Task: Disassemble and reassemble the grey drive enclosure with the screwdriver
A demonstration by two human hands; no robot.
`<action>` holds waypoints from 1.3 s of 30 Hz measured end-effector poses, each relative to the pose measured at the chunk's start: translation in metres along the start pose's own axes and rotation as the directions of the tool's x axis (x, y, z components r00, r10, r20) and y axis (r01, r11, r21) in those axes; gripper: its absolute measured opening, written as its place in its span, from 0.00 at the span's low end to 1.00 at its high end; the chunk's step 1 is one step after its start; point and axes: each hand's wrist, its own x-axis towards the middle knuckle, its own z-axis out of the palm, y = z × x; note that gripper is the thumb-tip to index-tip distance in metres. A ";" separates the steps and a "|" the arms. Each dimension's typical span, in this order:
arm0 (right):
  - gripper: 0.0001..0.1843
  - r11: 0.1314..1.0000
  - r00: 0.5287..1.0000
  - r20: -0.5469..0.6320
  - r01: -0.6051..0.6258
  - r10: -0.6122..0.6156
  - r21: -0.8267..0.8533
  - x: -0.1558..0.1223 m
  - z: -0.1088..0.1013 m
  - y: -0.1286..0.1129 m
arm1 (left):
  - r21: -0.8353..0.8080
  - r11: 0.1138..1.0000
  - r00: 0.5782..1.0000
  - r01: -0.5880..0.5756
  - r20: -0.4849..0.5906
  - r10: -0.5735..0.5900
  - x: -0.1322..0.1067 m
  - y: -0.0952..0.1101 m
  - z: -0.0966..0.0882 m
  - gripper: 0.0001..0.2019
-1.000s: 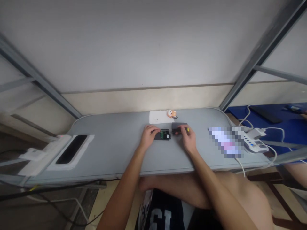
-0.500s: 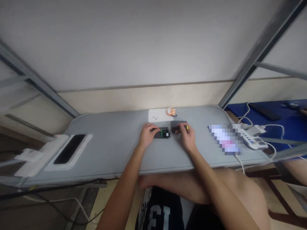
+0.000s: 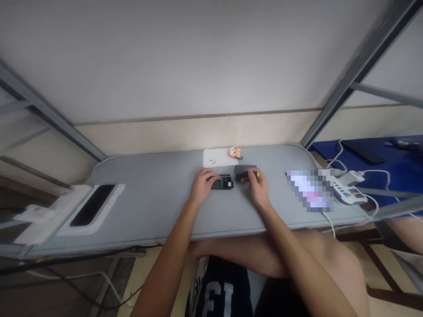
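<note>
We have our left hand (image 3: 202,182) curled, fingertips nearly together, its exact grip unclear, at the nine-o'clock end of the green circuit board (image 3: 222,181) on the grey desk (image 3: 148,202), while our right hand (image 3: 259,188), at the board's three o'clock, clasps a yellow-ended dark tool (image 3: 258,175).

- A person's bare left arm (image 3: 172,248) and right arm (image 3: 291,248) reach forward, forearms angled toward each other.
- The left hand (image 3: 203,181), its back turned up, points inward, thumb and fingertips pinched close.
- The right hand (image 3: 259,187) faces it, fingers curled in a grip, the two hands apart.
</note>
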 end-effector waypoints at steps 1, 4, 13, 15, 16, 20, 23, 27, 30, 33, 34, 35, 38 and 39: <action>0.19 1.000 1.000 -0.008 0.002 -0.002 0.002 0.000 0.000 -0.001 | -0.001 1.000 1.000 -0.002 -0.001 0.002 0.000 0.000 0.000 0.06; 0.20 1.000 1.000 -0.026 0.002 -0.001 0.003 0.000 0.000 -0.002 | -0.004 1.000 1.000 0.013 0.003 -0.013 0.001 0.000 0.001 0.05; 0.21 1.000 1.000 -0.018 -0.007 0.008 0.008 0.001 0.000 0.001 | 0.007 1.000 1.000 -0.015 -0.002 0.015 0.000 0.003 -0.001 0.03; 0.21 1.000 0.999 -0.037 -0.018 0.018 0.008 0.002 0.001 0.002 | 0.015 0.999 0.999 -0.041 0.014 0.041 0.000 0.003 -0.002 0.05; 0.22 1.000 0.998 -0.050 -0.025 0.025 0.007 0.002 0.002 0.002 | 0.014 0.999 0.999 -0.050 0.019 0.049 0.000 0.003 -0.002 0.05; 0.21 0.999 0.993 -0.111 -0.032 0.034 0.015 0.006 0.011 -0.002 | -0.021 0.999 0.999 -0.035 0.004 0.035 0.001 0.003 0.000 0.07; 0.20 1.000 0.992 -0.123 0.012 -0.013 -0.010 0.013 0.021 -0.012 | -0.094 0.995 0.998 -0.016 -0.054 0.011 -0.002 0.004 0.000 0.10; 0.20 0.991 0.989 -0.102 0.102 -0.111 -0.090 0.034 0.035 -0.024 | -0.259 0.962 0.935 0.085 -0.313 -0.167 0.004 0.002 -0.009 0.19; 0.20 0.979 0.981 -0.076 0.172 -0.180 -0.109 0.058 0.046 -0.027 | -0.392 0.909 0.743 0.138 -0.566 -0.357 0.033 -0.003 -0.027 0.19; 0.20 0.974 0.977 -0.025 0.211 -0.213 -0.077 0.080 0.059 -0.026 | -0.522 0.849 0.455 0.080 -0.739 -0.497 0.078 -0.011 -0.044 0.18; 0.20 0.975 0.978 0.004 0.210 -0.210 -0.072 0.085 0.062 -0.026 | -0.523 0.851 0.389 0.051 -0.774 -0.499 0.092 -0.014 -0.048 0.18; 0.19 0.975 0.978 0.033 0.208 -0.205 -0.079 0.088 0.065 -0.025 | -0.497 0.867 0.370 0.035 -0.800 -0.473 0.104 -0.017 -0.049 0.18; 0.18 0.961 0.973 0.074 0.227 -0.218 -0.156 0.088 0.066 -0.020 | -0.378 0.925 0.514 0.027 -0.789 -0.337 0.120 -0.024 -0.044 0.17; 0.17 0.953 0.970 0.074 0.240 -0.230 -0.183 0.086 0.065 -0.018 | -0.336 0.942 0.596 0.024 -0.751 -0.283 0.119 -0.025 -0.040 0.17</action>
